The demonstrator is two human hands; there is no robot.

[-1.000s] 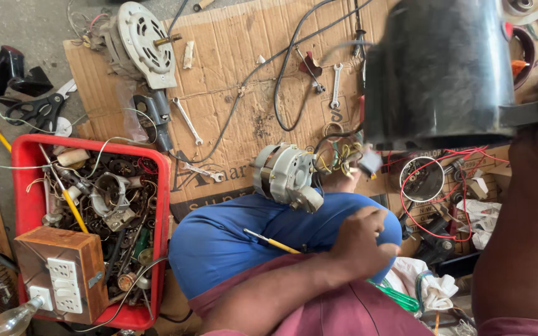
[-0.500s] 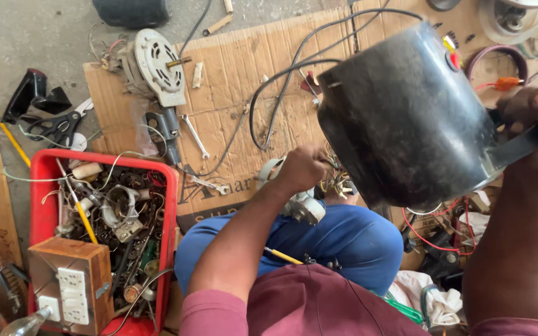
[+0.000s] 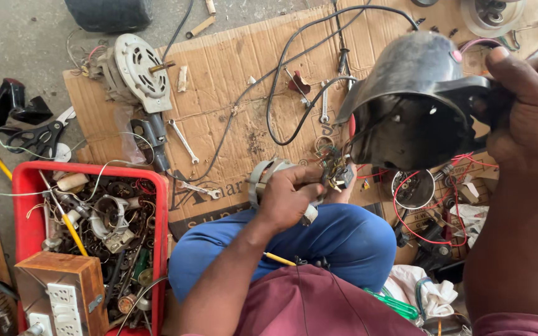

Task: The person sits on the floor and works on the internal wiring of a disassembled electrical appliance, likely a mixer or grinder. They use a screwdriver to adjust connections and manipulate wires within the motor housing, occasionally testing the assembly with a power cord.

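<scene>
My right hand point(image 3: 526, 106) grips the rim of a black plastic motor housing point(image 3: 415, 99), held up with its hollow open side tilted toward me. My left hand point(image 3: 291, 199) is closed around a small grey electric motor point(image 3: 263, 174) resting on my blue-trousered knee point(image 3: 337, 239). Thin coloured wires and a small switch part point(image 3: 337, 171) run from the motor up into the housing. A black cable point(image 3: 281, 81) loops across the cardboard sheet point(image 3: 231, 68) behind them.
A red crate point(image 3: 26, 186) of scrap parts and wires sits at left, with a wooden socket box point(image 3: 60, 292) in front. On the cardboard lie a larger motor point(image 3: 135, 71), spanners point(image 3: 183, 140), and black-handled scissors point(image 3: 35, 134). Red wiring and a round part point(image 3: 413, 190) lie right.
My left hand has closed on the small motor on my knee. The black housing has turned so its open underside faces me, and the view has shifted slightly.
</scene>
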